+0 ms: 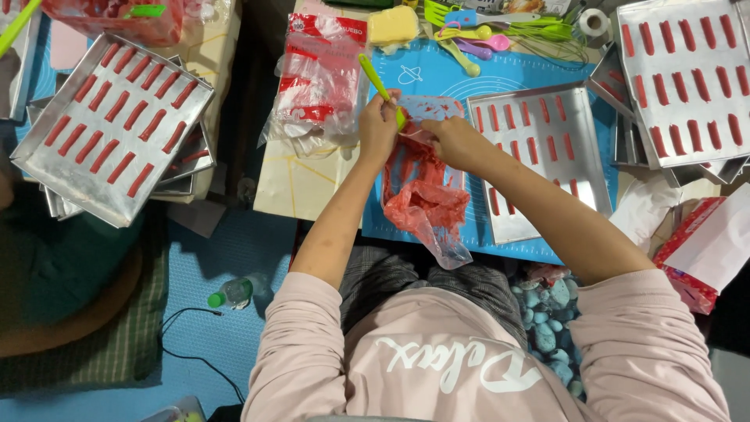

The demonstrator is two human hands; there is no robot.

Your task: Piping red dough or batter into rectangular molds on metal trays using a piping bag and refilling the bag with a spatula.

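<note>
My left hand (378, 125) grips a green spatula (373, 76) by its lower end, with the handle pointing up and left. My right hand (453, 141) pinches the top edge of a clear plastic piping bag (426, 205) smeared with red batter. The bag hangs down over the blue silicone mat (437, 70) toward my lap. Both hands meet at the bag's opening. Just right of my right hand lies a metal baking tray (582, 148) with rows of piped red strips.
A tray (47, 168) of red strips sits on a stack at the left, another tray (633, 47) at the upper right. A pack of plastic bags (320, 78), a yellow sponge (393, 23), coloured measuring spoons (469, 39) and a small water bottle (234, 291) lie around.
</note>
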